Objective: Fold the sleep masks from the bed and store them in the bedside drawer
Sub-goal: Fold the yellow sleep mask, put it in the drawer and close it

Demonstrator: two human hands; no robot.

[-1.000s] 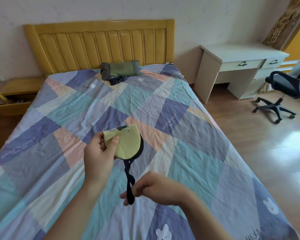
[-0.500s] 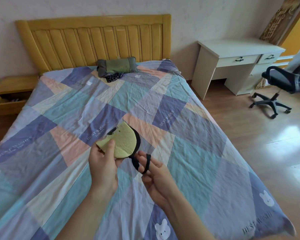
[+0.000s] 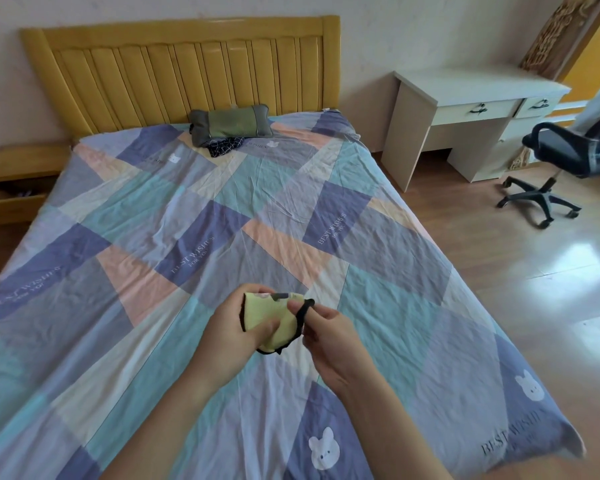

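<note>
Sleep mask (image 3: 272,318), yellow-green and folded, sits between our hands above the bed (image 3: 222,209): our left hand (image 3: 234,329) pinches its fabric, our right hand (image 3: 329,336) hooks its black strap (image 3: 303,306).

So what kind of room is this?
Most likely a bedroom. There is a bed with a yellow wooden headboard, a small pillow, and a bedside drawer standing open next to it.
</note>
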